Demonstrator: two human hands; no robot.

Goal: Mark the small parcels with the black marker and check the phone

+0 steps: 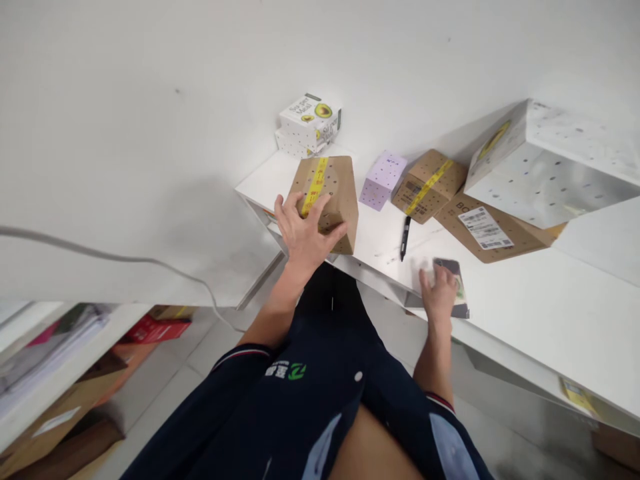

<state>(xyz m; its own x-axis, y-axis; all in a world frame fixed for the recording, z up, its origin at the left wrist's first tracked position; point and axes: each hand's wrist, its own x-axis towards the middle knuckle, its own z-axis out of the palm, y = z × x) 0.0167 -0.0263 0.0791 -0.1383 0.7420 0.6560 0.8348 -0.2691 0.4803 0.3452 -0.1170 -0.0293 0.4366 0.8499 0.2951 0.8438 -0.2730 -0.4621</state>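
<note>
"At your twelve o'clock on the surface (575, 313), how best to steady the brown box (343, 197)?"
"Lightly; pressing could dent it. The left hand (304, 235) lies spread over it. The right hand (439, 293), at two o'clock, is on a dark flat item (454, 268); I can't tell if it grips."
"The box's look?"
"Speckled cardboard, yellow tape (316, 183) across it."

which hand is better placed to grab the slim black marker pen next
Probably the right hand: it is nearer the slim black marker pen, while the left hand is spread against a yellow-taped brown cardboard box.
</note>
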